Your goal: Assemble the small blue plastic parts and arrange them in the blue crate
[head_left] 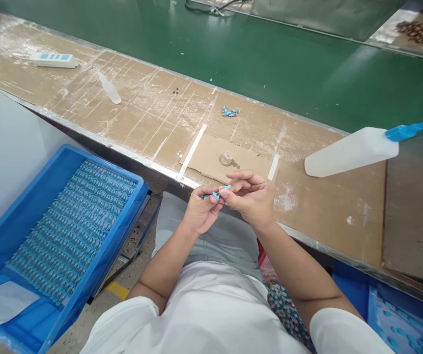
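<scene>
Lower left of the frame, a blue tray (30,209) holds close rows of small blue pieces (74,226), with a white sheet (7,301) across its near end; upper left, a white power strip (54,60) lies on the covered workbench (325,211), and to its right a translucent tapered object (108,87) lies flat; at the centre of the frame, the left hand (202,210) pinches a small blue part (215,195) between thumb and fingertips, over the bench's near edge; whether this is one part or several joined cannot be told, as fingers cover much of it; handling it well would seem to call for a steady left pinch, with light, precise pressure from the right fingertips and the blue surfaces kept in sight; the left forearm rises from the bottom of the frame, its fingers curled inward; just right of centre, a small clear cup (227,158) stands on cardboard, and above it lies a little heap of blue pieces (230,112); the right hand (254,197) grips the part's other end by thumb and index finger, its remaining fingers loosely bent and lifted, wrist turned inward; at the right, a white bottle (351,151) with a blue nozzle (413,130).
</scene>
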A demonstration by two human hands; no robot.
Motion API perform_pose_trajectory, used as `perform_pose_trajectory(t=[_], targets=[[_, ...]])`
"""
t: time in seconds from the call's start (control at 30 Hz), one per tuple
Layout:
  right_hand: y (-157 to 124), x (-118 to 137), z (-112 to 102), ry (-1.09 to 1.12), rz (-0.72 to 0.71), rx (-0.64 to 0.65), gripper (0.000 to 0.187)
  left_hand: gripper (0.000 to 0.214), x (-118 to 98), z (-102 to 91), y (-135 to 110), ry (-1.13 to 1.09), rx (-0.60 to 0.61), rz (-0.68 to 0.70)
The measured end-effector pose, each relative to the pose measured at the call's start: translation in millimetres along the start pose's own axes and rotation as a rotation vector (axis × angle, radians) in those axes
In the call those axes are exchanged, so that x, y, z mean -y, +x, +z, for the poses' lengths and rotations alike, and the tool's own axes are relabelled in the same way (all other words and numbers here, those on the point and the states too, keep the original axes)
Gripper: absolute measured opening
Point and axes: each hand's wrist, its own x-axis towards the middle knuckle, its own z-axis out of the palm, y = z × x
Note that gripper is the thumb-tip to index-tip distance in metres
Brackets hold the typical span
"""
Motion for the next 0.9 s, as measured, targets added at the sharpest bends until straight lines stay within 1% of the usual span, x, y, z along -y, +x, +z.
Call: perform_pose_trajectory(t=[0.13, 0.27, 0.4, 0.57, 0.7, 0.77, 0.9], targets=[[1, 4, 1, -0.032, -0.015, 0.028, 0.047, 0.047, 0, -1.1, -2, -0.02, 0.013, 0.002], [1, 5, 1, -0.025, 0.037, 0.087, 0.047, 0.049, -1, -2.2, -2, 0.0, 0.06, -0.017], [0, 8, 4, -0.016, 0.087, 0.133, 0.042, 0.051, -2, -6.2, -3, 0.012, 0.081, -0.036], [2, 6, 5, -0.036, 0.084, 0.154, 0.042, 0.048, -8, -7.1, -5, 0.033, 0.084, -0.051], [6, 1, 3, -0.032, 0.005, 0.101, 0.039, 0.042, -14, 0.2, -6, 0.048, 0.061, 0.004], [7, 0, 3, -0.044, -0.049, 0.043, 0.037, 0.038, -14, 5.1, -7, 0.045, 0.029, 0.058], [8, 3, 6, -0.152, -0.173, -0.074, 0.036, 0.031, -12, 11.5, -9, 0.024, -0.041, 0.178]])
